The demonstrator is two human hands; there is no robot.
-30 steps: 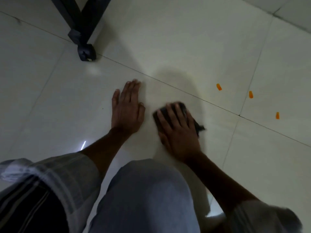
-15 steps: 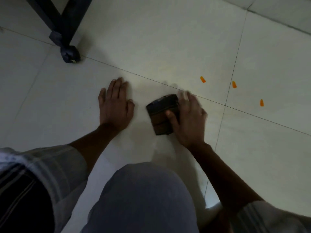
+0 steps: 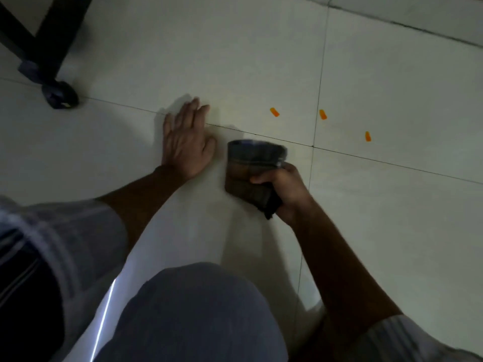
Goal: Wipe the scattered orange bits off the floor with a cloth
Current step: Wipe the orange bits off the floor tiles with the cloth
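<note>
L hand (image 3: 187, 147) laid flat on floor tile (image 3: 235, 61), fingers spread, frame centre. Dark folded cloth (image 3: 251, 168) gripped in R hand (image 3: 283, 189), fingers curled. Orange bits (image 3: 274, 112) seen upper right.

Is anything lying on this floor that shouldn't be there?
Yes: three small orange bits lie scattered on the pale tiled floor, beyond the dark cloth that the right hand grips. None touches the cloth. The left hand rests flat on the floor. Nothing looks damaged.
</note>
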